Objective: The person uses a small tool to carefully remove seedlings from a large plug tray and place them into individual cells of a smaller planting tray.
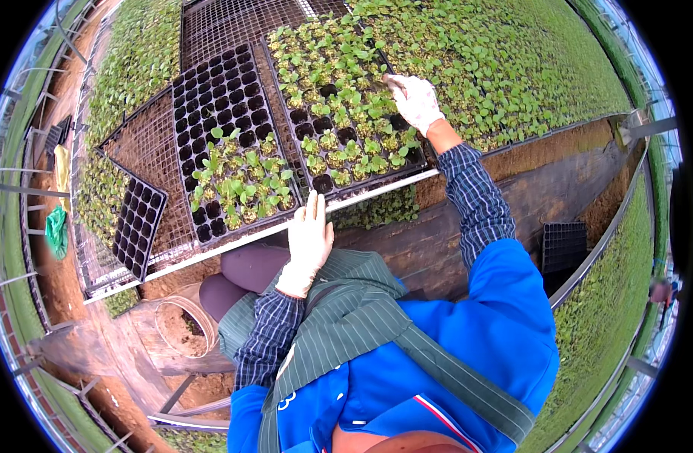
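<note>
My left hand (311, 238), in a pale glove, rests flat with its fingers together at the bench's white front rail (375, 189), between two black cell trays, and holds nothing that I can see. My right hand (415, 102), in a stained white glove, reaches over the right part of a seedling tray (346, 119); its fingertips are bent down among the leaves, and whether they pinch a seedling cannot be told. That tray has several vacant cells among its green seedlings. Left of it lies another cell tray (219, 107), with seedlings grouped at its near end and dark vacant cells elsewhere.
A small black cell tray (140, 226) leans over the bench's left front. Wire mesh (148, 136) shows beside it. Dense seedlings (505, 68) spread to the right. A round tub (185, 328) with soil and some plants stands below the rail; stacked black trays (564, 243) sit at right.
</note>
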`<control>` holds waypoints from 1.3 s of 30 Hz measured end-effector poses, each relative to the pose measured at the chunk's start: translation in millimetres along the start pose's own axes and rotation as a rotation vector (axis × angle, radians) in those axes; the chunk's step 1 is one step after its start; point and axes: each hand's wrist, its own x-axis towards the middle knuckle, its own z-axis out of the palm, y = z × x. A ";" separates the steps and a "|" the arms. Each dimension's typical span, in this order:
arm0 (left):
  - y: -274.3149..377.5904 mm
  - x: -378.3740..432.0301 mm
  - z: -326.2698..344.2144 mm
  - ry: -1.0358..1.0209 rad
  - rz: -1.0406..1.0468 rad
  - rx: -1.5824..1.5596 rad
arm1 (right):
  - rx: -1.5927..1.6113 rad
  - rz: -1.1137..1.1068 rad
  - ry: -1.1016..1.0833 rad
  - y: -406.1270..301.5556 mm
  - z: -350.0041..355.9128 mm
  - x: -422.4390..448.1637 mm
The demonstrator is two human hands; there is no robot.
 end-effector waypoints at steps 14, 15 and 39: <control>-0.2 1.8 -2.8 -0.041 -0.030 -0.024 | 0.990 0.612 0.160 17.4 10.5 -33.5; -0.1 2.2 -2.7 -0.039 -0.027 -0.019 | 0.997 0.572 0.211 16.6 8.5 -31.7; -3.9 2.5 -0.5 -0.056 -0.029 0.028 | -0.217 -0.329 -0.041 -4.6 20.9 -4.0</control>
